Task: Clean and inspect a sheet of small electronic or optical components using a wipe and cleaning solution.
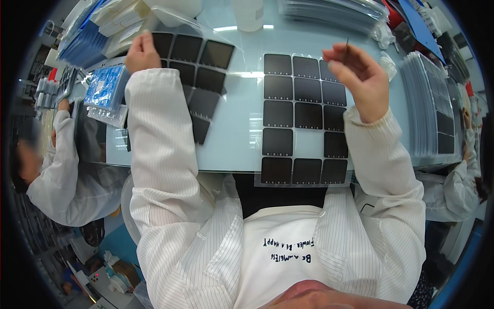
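My left hand (141,54) is closed on the left edge of a clear sheet of dark square pieces (186,49), raised at a tilt over the left of the table. A second clear sheet with dark squares in rows (278,88) lies flat on the table in front of me, its near edge at the table's edge. One pocket in its middle column shows pale, with no dark square. Above that sheet's far right corner, my right hand (365,85) pinches a thin dark pointed tool (347,45); its exact kind is hard to make out.
Thick stacks of clear sheets stand at the right (429,103) and far back (334,18). On the left are a blue packet (105,87) and piled cream trays (121,23). A translucent white bottle (248,15) stands at the back. Other people sit at both sides.
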A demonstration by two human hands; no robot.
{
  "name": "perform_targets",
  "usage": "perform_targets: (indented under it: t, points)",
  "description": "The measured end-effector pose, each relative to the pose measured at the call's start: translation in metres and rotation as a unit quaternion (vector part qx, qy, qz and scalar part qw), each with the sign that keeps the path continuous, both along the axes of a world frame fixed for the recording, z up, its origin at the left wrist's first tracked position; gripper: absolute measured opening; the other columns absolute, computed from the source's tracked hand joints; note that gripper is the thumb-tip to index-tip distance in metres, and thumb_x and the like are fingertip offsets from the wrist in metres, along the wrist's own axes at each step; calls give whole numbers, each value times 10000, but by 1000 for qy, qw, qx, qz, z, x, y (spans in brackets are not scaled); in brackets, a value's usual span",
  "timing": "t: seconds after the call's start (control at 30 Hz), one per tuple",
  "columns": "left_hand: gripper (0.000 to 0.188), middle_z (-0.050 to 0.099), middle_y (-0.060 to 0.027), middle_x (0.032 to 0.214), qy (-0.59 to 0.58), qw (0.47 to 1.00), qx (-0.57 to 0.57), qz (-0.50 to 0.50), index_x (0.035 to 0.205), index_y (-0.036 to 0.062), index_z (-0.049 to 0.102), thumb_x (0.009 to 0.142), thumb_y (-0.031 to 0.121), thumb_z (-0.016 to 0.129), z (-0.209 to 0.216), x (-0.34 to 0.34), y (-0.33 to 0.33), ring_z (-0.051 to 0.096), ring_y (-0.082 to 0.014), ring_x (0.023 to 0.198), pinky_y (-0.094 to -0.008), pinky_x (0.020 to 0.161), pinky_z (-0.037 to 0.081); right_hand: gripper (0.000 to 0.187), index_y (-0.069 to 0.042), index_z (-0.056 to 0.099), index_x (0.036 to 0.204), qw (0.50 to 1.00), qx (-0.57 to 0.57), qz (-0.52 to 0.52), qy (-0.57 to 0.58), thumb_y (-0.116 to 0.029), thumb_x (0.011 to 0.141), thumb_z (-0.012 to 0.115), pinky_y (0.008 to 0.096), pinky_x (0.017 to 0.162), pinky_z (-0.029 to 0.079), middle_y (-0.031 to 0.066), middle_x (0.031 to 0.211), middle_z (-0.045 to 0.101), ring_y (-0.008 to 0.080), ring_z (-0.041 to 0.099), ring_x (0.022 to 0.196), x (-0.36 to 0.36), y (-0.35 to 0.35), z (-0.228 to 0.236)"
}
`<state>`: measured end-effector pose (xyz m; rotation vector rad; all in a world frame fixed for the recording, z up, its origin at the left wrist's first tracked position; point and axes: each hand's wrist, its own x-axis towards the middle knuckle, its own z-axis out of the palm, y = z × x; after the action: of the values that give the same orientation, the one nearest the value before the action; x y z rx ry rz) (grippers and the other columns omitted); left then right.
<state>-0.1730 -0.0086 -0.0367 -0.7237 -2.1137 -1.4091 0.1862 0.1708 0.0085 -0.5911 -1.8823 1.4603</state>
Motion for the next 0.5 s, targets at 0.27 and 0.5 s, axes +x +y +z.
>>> perform_targets:
  t: [0.27,0.5]
  points:
    - [556,615,-148,1032,247,928,-196,201,1109,25,595,782,468,675,-10,-35,-5,594,-279,938,-384,834,462,646,-19,489,1257,935,237,113,-239,-5,658,731,280,779,481,109,1086,555,215,592,915,64,-40,-1]
    - [418,619,-139,1105,52,957,-181,-222,1140,45,596,817,298,677,20,73,21,597,-276,1007,-373,861,467,656,4,443,1276,922,290,113,-230,-31,691,738,318,796,481,164,1143,515,304,563,969,75,-70,-16]
